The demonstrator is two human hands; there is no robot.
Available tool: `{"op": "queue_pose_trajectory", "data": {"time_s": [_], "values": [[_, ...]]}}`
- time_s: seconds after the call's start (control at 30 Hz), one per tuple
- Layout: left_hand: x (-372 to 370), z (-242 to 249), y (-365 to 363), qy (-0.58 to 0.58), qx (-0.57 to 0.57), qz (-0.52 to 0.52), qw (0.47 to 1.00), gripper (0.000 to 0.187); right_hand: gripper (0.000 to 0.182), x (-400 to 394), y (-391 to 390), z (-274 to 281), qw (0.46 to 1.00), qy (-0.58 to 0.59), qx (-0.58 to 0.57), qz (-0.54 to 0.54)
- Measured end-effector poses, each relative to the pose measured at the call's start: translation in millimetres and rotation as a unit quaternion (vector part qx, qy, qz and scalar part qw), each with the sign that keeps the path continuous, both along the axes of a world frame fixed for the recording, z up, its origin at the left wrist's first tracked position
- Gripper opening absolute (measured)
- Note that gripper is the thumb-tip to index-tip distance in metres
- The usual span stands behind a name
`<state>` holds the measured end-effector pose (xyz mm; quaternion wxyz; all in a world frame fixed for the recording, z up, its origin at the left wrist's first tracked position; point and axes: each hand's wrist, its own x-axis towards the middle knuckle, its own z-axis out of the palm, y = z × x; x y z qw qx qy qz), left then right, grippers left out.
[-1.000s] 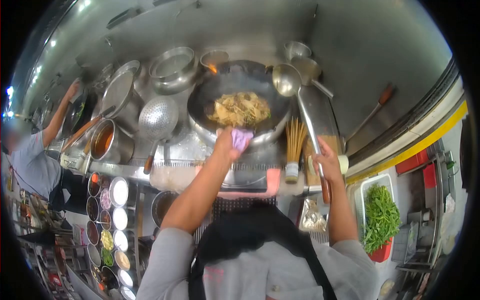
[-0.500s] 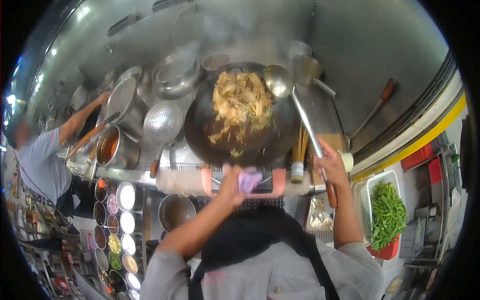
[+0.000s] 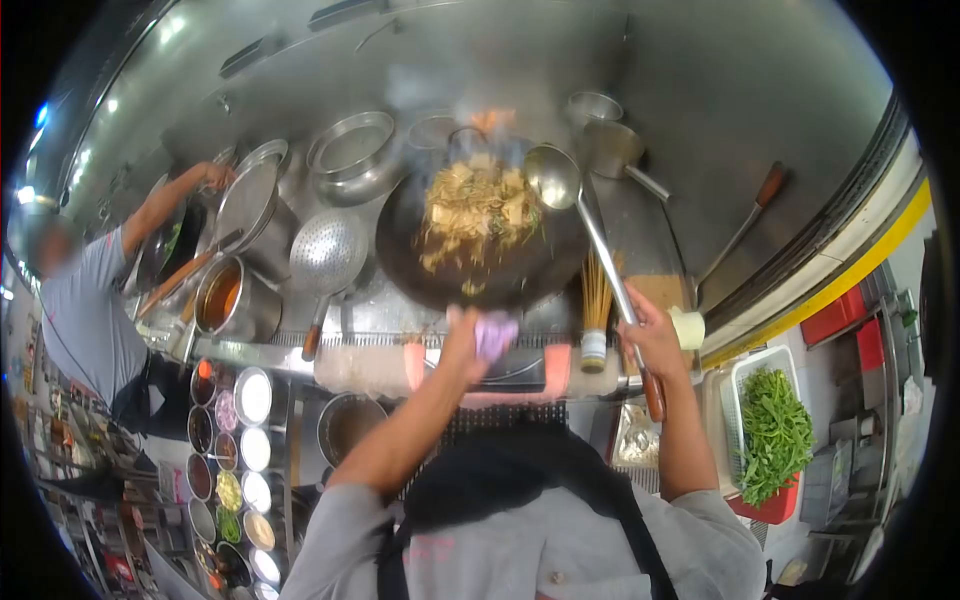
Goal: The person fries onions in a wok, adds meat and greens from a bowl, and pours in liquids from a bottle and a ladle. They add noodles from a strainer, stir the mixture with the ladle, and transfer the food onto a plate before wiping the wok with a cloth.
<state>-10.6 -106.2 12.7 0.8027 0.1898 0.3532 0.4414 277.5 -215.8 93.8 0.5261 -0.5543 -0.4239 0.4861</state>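
Observation:
My left hand (image 3: 464, 345) is closed around a folded purple cloth (image 3: 495, 337) at the near rim of a large dark wok (image 3: 400, 250). Whatever part of the wok lies under the cloth is hidden. Browned food in flat pieces, with some green bits, is heaped in the wok (image 3: 478, 205). My right hand (image 3: 652, 338) grips the long handle of a metal ladle (image 3: 553, 177). The ladle's bowl hangs over the wok's far right side, apart from the heap.
Flames (image 3: 492, 120) rise behind the wok. A perforated skimmer (image 3: 329, 250) lies to its left, a bamboo brush (image 3: 597, 300) to its right. Leafy greens (image 3: 775, 430) fill a basket at right; ingredient bowls (image 3: 252, 396) line the left. A co-worker (image 3: 85, 300) reaches over pots.
The wok has tipped and shifted slightly away, its food settling lower and closer together. Flames have appeared behind it. My left hand has moved forward a little; the ladle has dropped slightly left.

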Motion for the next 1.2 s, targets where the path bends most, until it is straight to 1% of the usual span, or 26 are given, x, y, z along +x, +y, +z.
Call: {"op": "queue_pose_trajectory", "data": {"time_s": [0.03,0.13,0.17,0.23,0.3,0.33,0.37,0.4,0.43,0.47,0.53,0.6,0.63,0.7,0.73,0.83,0.97,1.0,1.07,1.13,1.2], "values": [[-5,10,-19,0.018,-0.039,-0.003,0.999,0.011,0.070,5,-1,-4,1.000,-0.001,0.005,-0.001],[-3,4,-4,-0.011,-0.067,0.032,0.997,0.013,0.072,11,2,-6,1.000,-0.013,-0.018,-0.021],[2,30,9,0.007,-0.033,0.051,0.998,0.010,0.073,10,8,-2,0.999,-0.014,-0.025,-0.027],[3,-3,62,-0.009,-0.030,0.023,0.999,0.012,0.072,5,18,1,0.999,-0.011,-0.042,-0.027],[12,4,65,0.028,-0.029,0.047,0.998,0.008,0.071,3,34,-6,0.998,0.001,-0.049,-0.025],[16,7,67,0.048,-0.029,0.058,0.997,0.006,0.069,-4,42,-5,0.998,-0.018,-0.043,-0.040],[17,7,70,0.043,-0.017,0.055,0.997,0.006,0.068,-5,53,-15,0.998,-0.039,-0.027,-0.039],[20,2,72,0.038,-0.009,0.053,0.998,0.006,0.068,-3,67,-33,0.997,-0.060,-0.014,-0.038],[23,-8,75,0.031,-0.002,0.050,0.998,0.006,0.067,-6,75,-35,0.996,-0.083,-0.004,-0.037],[25,-19,84,0.025,-0.043,0.034,0.998,0.011,0.066,-11,83,-35,0.988,-0.148,-0.012,-0.053],[25,-38,96,0.019,-0.025,0.021,0.999,0.012,0.066,-15,105,-56,0.971,-0.230,-0.014,-0.058],[25,-45,102,0.018,-0.022,0.015,0.999,0.013,0.067,-18,122,-71,0.973,-0.225,-0.010,-0.042],[25,-44,103,0.022,-0.027,0.012,0.999,0.014,0.067,-14,129,-71,0.987,-0.156,-0.032,-0.012],[26,-44,105,0.027,-0.030,0.008,0.999,0.016,0.067,-6,143,-65,0.996,-0.019,-0.074,0.050],[26,-44,105,0.030,-0.026,0.006,0.999,0.017,0.067,-8,146,-59,0.996,-0.003,-0.081,0.026],[25,-42,104,0.028,-0.035,-0.003,0.999,0.020,0.068,-9,174,-57,0.987,-0.155,-0.047,0.001],[23,-40,104,0.018,-0.032,-0.020,0.999,0.022,0.070,-5,226,-68,0.969,-0.244,-0.045,0.006],[22,-37,104,0.016,-0.038,-0.028,0.999,0.020,0.071,-10,237,-69,0.971,-0.236,-0.027,0.013],[22,-36,102,0.016,-0.029,-0.016,0.999,0.020,0.071,-18,255,-71,0.978,-0.198,-0.038,0.051],[22,-35,100,0.024,-0.025,-0.002,0.999,0.019,0.070,-33,260,-61,0.980,-0.168,-0.058,0.086],[23,-37,101,0.013,-0.028,0.001,1.000,0.019,0.069,-41,262,-59,0.963,-0.224,-0.042,0.141]]}}
